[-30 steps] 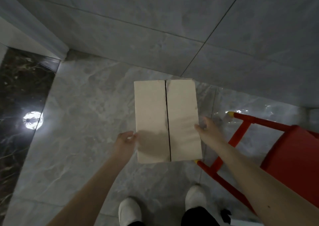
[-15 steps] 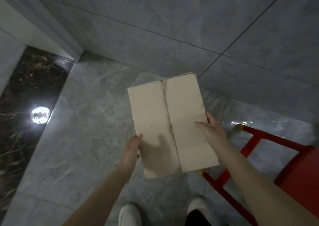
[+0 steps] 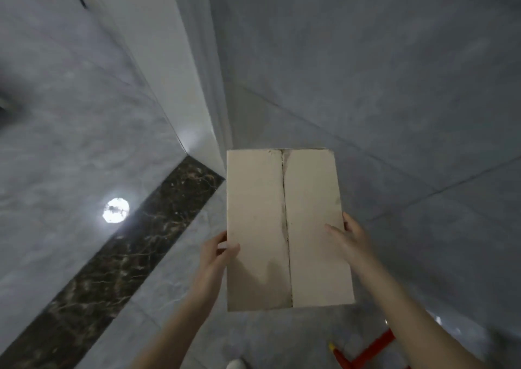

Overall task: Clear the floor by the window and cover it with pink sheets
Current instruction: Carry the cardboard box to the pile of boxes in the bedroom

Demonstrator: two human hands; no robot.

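I hold one box (image 3: 287, 227) up in front of me with my two hands. It is flat brown cardboard, a long shape with one dark crack down its middle. My left hand (image 3: 215, 258) pinches the left edge, thumb on top. My right hand (image 3: 348, 241) grips the right edge, fingers curled round it. The floor (image 3: 70, 165) below is smooth, shiny gray stone with one dark brown strip (image 3: 118, 258). One red frame (image 3: 369, 351) pokes in low on the right.
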